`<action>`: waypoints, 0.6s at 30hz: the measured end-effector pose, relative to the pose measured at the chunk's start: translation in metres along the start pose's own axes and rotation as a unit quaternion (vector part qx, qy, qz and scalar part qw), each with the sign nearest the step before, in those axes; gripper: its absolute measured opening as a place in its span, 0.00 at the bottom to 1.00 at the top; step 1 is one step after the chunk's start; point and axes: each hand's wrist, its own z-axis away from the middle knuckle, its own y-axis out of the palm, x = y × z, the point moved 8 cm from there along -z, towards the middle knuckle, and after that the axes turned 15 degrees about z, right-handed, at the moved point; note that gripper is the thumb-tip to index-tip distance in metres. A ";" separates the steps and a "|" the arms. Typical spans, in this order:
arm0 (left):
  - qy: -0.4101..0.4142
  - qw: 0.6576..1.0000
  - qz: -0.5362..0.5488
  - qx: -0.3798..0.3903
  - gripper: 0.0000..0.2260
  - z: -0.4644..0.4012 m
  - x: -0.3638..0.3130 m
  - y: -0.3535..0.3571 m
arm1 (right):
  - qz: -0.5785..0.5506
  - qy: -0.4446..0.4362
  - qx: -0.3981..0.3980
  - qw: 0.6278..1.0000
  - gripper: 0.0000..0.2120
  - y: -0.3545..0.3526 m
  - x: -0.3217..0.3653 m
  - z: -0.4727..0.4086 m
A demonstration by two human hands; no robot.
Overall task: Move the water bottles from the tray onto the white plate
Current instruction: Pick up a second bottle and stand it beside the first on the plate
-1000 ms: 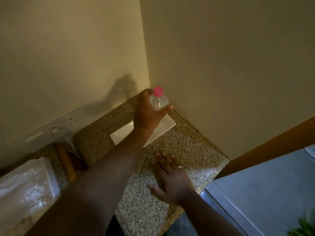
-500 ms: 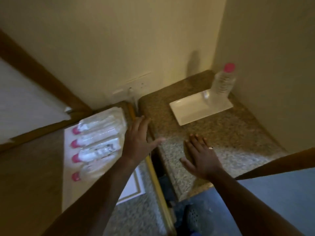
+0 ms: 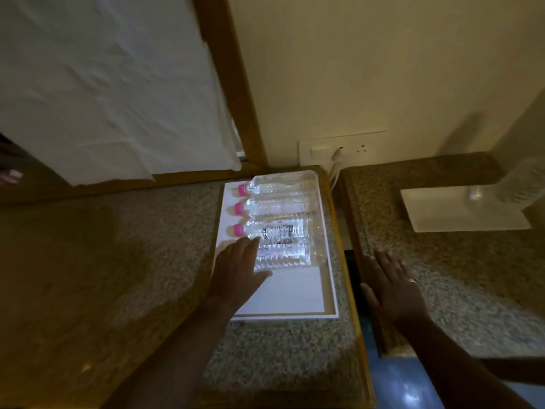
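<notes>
A white tray point(image 3: 289, 293) with a gold edge lies on the left granite counter. Several clear water bottles with pink caps lie side by side in its far half, caps pointing left; the nearest water bottle point(image 3: 286, 256) has its cap end hidden under my left hand point(image 3: 236, 270). That hand is spread over it, fingers across the top and thumb at the near side, not closed. My right hand point(image 3: 392, 284) rests flat on the right counter. The white plate point(image 3: 448, 211) sits at the far right with one blurred bottle point(image 3: 522, 184) standing at its right end.
A dark gap point(image 3: 352, 261) separates the two granite counters. A wall socket point(image 3: 342, 149) with a plugged cable sits behind the tray. A white cloth point(image 3: 103, 84) and a wooden frame fill the upper left. Blue floor point(image 3: 398, 385) shows below.
My left hand let go of a bottle standing on the plate, swung left and now lies over the nearest bottle in the tray. My view turned left. The right hand stayed flat.
</notes>
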 end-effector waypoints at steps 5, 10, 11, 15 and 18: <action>-0.078 0.989 0.098 0.081 0.38 -0.015 0.024 0.004 | 0.019 0.003 0.007 1.000 0.38 0.002 -0.001 0.000; -0.004 0.986 0.149 0.077 0.36 -0.027 0.006 -0.037 | 0.017 0.008 0.015 1.000 0.36 0.003 -0.002 0.001; 0.030 0.986 0.148 0.065 0.36 -0.031 -0.006 -0.051 | 0.015 0.011 0.017 1.000 0.36 0.002 -0.002 0.001; 0.094 0.980 0.153 0.084 0.31 -0.050 -0.055 -0.078 | 0.007 0.015 0.022 1.000 0.38 -0.002 -0.001 0.001; 0.055 0.963 0.262 0.041 0.29 -0.051 -0.063 -0.082 | 0.002 0.015 0.026 1.000 0.36 -0.001 -0.001 0.001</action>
